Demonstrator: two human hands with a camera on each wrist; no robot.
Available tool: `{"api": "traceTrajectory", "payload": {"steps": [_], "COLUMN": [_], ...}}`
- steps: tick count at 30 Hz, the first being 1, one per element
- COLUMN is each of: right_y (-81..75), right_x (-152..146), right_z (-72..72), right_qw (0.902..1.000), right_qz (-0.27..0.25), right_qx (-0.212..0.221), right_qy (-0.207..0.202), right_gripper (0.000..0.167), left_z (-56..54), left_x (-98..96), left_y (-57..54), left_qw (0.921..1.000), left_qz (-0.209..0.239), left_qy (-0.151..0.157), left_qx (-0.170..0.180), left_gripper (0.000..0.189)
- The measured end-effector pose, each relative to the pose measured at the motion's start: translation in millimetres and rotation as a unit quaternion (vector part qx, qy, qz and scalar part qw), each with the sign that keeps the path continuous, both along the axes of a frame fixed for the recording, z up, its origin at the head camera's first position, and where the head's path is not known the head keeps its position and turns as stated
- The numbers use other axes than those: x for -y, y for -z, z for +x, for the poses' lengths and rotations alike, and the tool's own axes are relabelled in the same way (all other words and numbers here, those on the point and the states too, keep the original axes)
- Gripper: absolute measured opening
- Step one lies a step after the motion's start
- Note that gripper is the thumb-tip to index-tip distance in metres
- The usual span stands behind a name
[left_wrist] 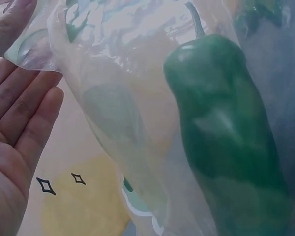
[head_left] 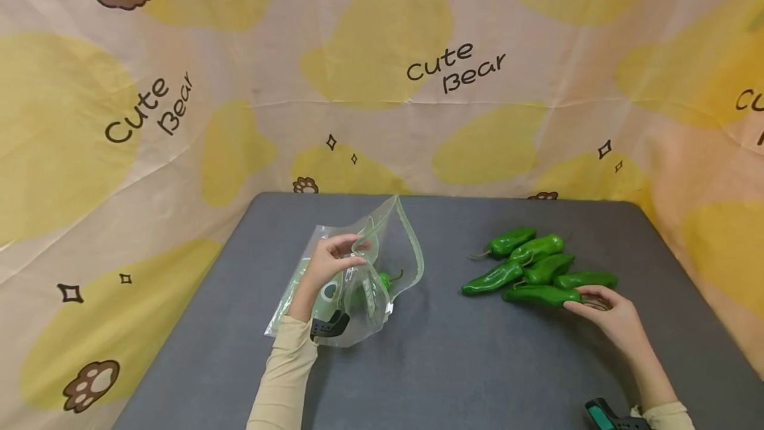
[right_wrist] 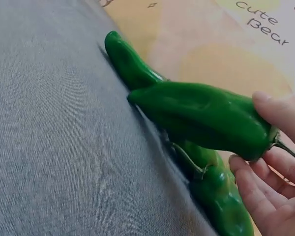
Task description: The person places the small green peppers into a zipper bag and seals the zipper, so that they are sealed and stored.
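My left hand [head_left: 330,261] pinches the near edge of a clear zip bag [head_left: 408,244], its mouth spread wide toward the right. A green pepper [left_wrist: 226,128] shows through the plastic in the left wrist view, its stem pointing up. On the right, my right hand [head_left: 615,320] grips another green pepper [right_wrist: 201,115] at its stem end, thumb on one side and fingers on the other. That pepper lies at the front of a loose group of green peppers [head_left: 540,249]; whether it is off the table is hard to tell.
A grey table [head_left: 453,363] carries the bag at left and the peppers at right. Behind and beside it hangs a printed cloth [head_left: 376,52] with yellow patches and lettering. Dark straps [head_left: 615,417] sit on both wrists.
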State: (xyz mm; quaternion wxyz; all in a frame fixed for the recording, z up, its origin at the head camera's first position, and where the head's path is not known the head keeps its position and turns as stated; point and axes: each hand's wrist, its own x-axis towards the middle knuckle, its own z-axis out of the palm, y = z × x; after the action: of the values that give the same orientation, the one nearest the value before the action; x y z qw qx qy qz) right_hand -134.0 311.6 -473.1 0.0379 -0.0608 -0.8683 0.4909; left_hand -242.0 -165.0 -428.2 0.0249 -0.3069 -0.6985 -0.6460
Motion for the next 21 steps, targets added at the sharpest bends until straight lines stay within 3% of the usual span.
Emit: {"api": "traceTrajectory", "payload": {"steps": [5, 11, 16, 21], "right_y": [0.6, 0.8, 20.4, 39.3], "right_x": [3, 9, 5, -4], "right_z": [-1.8, 0.1, -6.2, -17.1], "right_qw": [0.9985, 0.9949, 0.9884, 0.9828], "right_qz": [-0.040, -0.088, -0.088, -0.085], "right_qx": [-0.036, -0.046, -0.102, -0.144], "right_qy": [0.002, 0.020, 0.070, 0.079], "right_gripper": [0.039, 0.036, 0.038, 0.036], "left_z": [-0.4, -0.6, -0.7, -0.1], "left_x": [-1.2, 1.3, 5.1, 6.5], "left_y": [-1.7, 1.8, 5.6, 4.6], "left_qw": [1.0000, 0.9999, 0.9996, 0.9995], "left_qz": [-0.001, 0.016, 0.028, 0.030], "left_qy": [0.002, 0.004, 0.002, -0.001], "left_qx": [0.006, -0.001, 0.000, 0.003], "left_gripper": [0.040, 0.042, 0.043, 0.041]}}
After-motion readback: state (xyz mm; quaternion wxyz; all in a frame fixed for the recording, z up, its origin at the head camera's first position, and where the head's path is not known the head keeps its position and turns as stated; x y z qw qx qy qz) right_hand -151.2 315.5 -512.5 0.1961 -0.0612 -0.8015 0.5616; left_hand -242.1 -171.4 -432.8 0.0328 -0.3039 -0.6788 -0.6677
